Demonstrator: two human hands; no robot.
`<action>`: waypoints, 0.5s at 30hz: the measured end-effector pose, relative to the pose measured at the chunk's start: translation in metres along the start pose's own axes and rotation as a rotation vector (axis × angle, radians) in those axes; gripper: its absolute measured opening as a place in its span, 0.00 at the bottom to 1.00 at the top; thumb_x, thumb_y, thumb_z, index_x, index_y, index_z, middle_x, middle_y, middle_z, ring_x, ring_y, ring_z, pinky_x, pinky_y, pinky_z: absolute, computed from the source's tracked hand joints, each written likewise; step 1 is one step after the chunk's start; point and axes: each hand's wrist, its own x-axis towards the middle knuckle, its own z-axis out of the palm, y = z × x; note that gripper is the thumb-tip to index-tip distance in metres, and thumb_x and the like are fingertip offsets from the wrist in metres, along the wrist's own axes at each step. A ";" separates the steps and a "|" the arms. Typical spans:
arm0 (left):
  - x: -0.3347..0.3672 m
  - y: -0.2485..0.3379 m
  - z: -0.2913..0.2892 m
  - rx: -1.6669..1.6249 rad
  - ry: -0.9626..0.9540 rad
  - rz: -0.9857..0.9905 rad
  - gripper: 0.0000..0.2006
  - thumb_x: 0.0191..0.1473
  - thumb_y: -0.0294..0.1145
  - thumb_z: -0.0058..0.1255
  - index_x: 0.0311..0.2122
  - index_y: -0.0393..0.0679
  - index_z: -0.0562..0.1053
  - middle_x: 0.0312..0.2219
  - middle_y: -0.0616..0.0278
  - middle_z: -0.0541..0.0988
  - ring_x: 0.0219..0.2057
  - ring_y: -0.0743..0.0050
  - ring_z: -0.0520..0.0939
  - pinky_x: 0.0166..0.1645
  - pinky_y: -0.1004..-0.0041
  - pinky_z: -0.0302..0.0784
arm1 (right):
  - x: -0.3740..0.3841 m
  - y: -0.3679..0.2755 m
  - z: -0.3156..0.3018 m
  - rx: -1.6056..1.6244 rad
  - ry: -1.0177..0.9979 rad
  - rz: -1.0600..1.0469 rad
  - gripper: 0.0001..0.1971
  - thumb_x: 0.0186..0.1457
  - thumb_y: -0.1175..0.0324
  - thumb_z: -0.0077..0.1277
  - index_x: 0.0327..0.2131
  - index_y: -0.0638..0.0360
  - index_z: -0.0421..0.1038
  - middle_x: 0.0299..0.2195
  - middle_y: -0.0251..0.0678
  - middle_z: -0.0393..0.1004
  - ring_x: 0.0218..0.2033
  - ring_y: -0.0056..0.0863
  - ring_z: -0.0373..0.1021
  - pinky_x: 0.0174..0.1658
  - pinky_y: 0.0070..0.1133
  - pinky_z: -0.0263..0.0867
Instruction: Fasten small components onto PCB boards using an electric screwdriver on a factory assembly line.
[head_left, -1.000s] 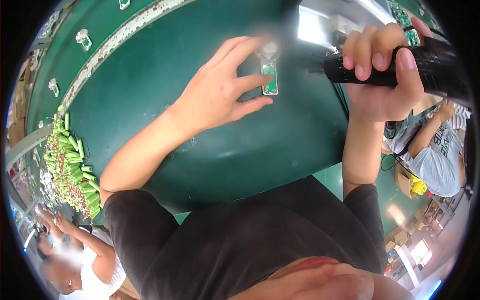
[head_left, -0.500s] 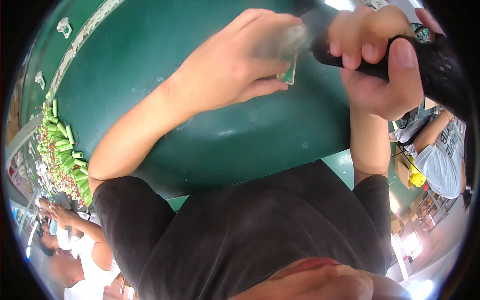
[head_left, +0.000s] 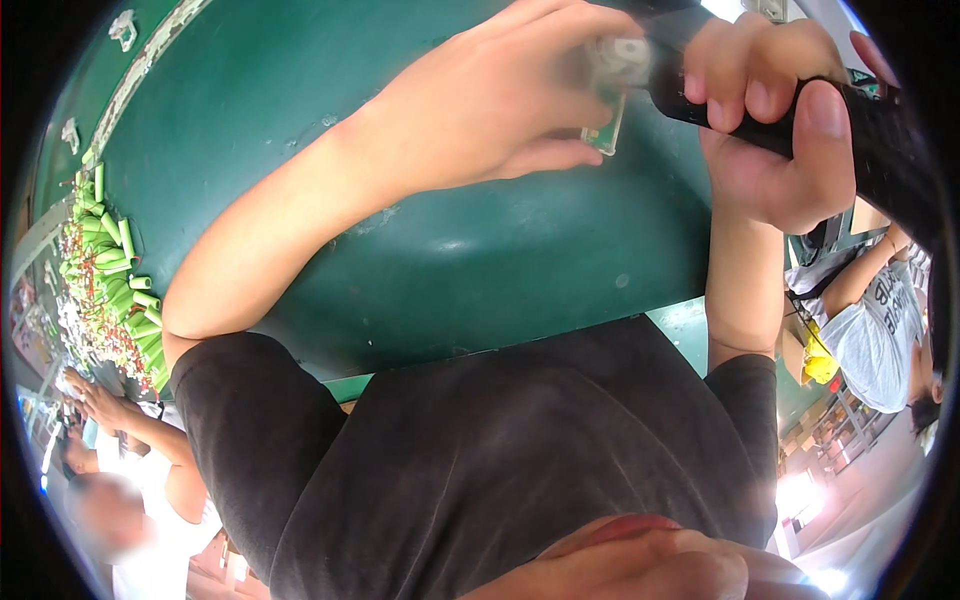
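Observation:
Near the top of the view, my left hand (head_left: 500, 110) pinches a small clear plastic case with a green circuit board (head_left: 605, 130) in it. My fingers cover part of the case, and its upper end is blurred. To its right, my right hand (head_left: 775, 120) is wrapped round a thick black hand tool (head_left: 880, 140) shaped like an electric screwdriver. The tool's front end points left at the case; whether its tip touches the case I cannot tell. Both hands are above the green table (head_left: 480, 270).
At the left table edge lies a pile of green cylindrical cells with wires (head_left: 110, 260). Small pale parts (head_left: 122, 32) sit beyond a worn edge strip. One person in white (head_left: 160, 510) is at lower left, another in grey (head_left: 870, 330) at right, near a yellow item (head_left: 820, 360).
My left hand and the case have shifted right and slightly up. My right hand with the tool has moved a little right. Both grips are unchanged.

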 end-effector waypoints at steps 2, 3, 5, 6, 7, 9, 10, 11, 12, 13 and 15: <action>0.011 0.008 -0.016 -0.394 -0.202 -0.325 0.11 0.55 0.35 0.62 0.35 0.37 0.81 0.58 0.42 0.66 0.58 0.44 0.69 0.63 0.58 0.67 | 0.017 0.021 -0.034 0.298 -0.530 -0.028 0.14 0.64 0.63 0.38 0.50 0.52 0.63 0.29 0.32 0.64 0.23 0.28 0.62 0.33 0.33 0.62; 0.011 0.009 -0.016 -0.393 -0.201 -0.330 0.11 0.55 0.35 0.62 0.35 0.37 0.81 0.58 0.42 0.66 0.58 0.44 0.69 0.63 0.58 0.67 | 0.013 0.022 -0.034 0.300 -0.533 -0.026 0.14 0.64 0.63 0.38 0.50 0.52 0.63 0.29 0.32 0.64 0.23 0.28 0.62 0.33 0.33 0.62; 0.010 0.009 -0.014 -0.374 -0.242 -0.345 0.11 0.55 0.36 0.61 0.34 0.37 0.81 0.57 0.42 0.66 0.58 0.44 0.69 0.63 0.57 0.67 | 0.001 0.018 -0.021 0.320 -0.359 -0.024 0.11 0.63 0.59 0.39 0.38 0.55 0.67 0.28 0.32 0.64 0.25 0.28 0.62 0.35 0.32 0.61; 0.002 0.011 -0.018 -0.348 -0.250 -0.383 0.11 0.55 0.36 0.61 0.34 0.37 0.81 0.57 0.42 0.66 0.58 0.44 0.69 0.63 0.57 0.67 | -0.006 0.012 0.000 0.361 -0.382 -0.019 0.11 0.63 0.59 0.39 0.38 0.55 0.67 0.28 0.32 0.64 0.25 0.28 0.62 0.35 0.32 0.61; -0.001 0.012 -0.018 -0.347 -0.231 -0.391 0.11 0.55 0.36 0.61 0.34 0.37 0.81 0.57 0.41 0.66 0.58 0.44 0.69 0.63 0.57 0.67 | -0.013 -0.007 0.019 0.191 -0.261 0.084 0.13 0.65 0.60 0.45 0.48 0.52 0.60 0.25 0.29 0.64 0.21 0.23 0.61 0.30 0.25 0.63; -0.002 0.010 -0.012 -0.360 -0.204 -0.368 0.11 0.55 0.36 0.61 0.34 0.37 0.81 0.57 0.41 0.66 0.58 0.44 0.69 0.63 0.57 0.67 | -0.009 -0.022 0.021 -0.008 -0.121 0.173 0.23 0.68 0.60 0.52 0.59 0.50 0.53 0.22 0.26 0.64 0.16 0.17 0.61 0.25 0.18 0.64; -0.007 0.007 -0.003 -0.149 -0.123 -0.216 0.11 0.55 0.36 0.62 0.34 0.38 0.81 0.57 0.41 0.66 0.57 0.44 0.69 0.63 0.58 0.67 | 0.000 -0.017 0.007 -0.086 -0.381 0.002 0.23 0.67 0.61 0.53 0.58 0.50 0.54 0.22 0.26 0.63 0.16 0.17 0.61 0.25 0.17 0.63; -0.008 0.005 0.003 0.066 -0.044 -0.066 0.10 0.54 0.36 0.62 0.34 0.38 0.81 0.57 0.41 0.66 0.57 0.43 0.69 0.63 0.58 0.67 | 0.009 -0.009 -0.005 -0.158 -0.639 -0.172 0.22 0.66 0.61 0.54 0.57 0.49 0.55 0.21 0.26 0.63 0.16 0.16 0.60 0.24 0.16 0.63; -0.003 0.006 0.000 0.065 -0.040 -0.056 0.10 0.54 0.36 0.62 0.34 0.38 0.81 0.57 0.41 0.66 0.57 0.43 0.69 0.63 0.58 0.67 | 0.018 0.005 -0.015 -0.167 -0.635 -0.176 0.22 0.66 0.61 0.54 0.57 0.49 0.55 0.21 0.26 0.63 0.16 0.16 0.60 0.24 0.16 0.63; 0.005 0.010 -0.007 -0.156 -0.077 -0.183 0.10 0.53 0.35 0.62 0.35 0.39 0.81 0.56 0.41 0.66 0.57 0.43 0.70 0.63 0.58 0.68 | 0.023 0.021 -0.024 0.014 -0.645 -0.196 0.22 0.66 0.61 0.55 0.56 0.49 0.55 0.22 0.26 0.64 0.16 0.16 0.60 0.24 0.16 0.62; 0.001 0.016 -0.016 -0.355 -0.122 -0.338 0.10 0.52 0.35 0.63 0.35 0.39 0.82 0.56 0.41 0.66 0.57 0.44 0.70 0.62 0.58 0.68 | 0.011 0.031 -0.016 0.229 -0.668 -0.217 0.22 0.66 0.61 0.55 0.56 0.49 0.55 0.22 0.26 0.64 0.16 0.16 0.60 0.23 0.16 0.62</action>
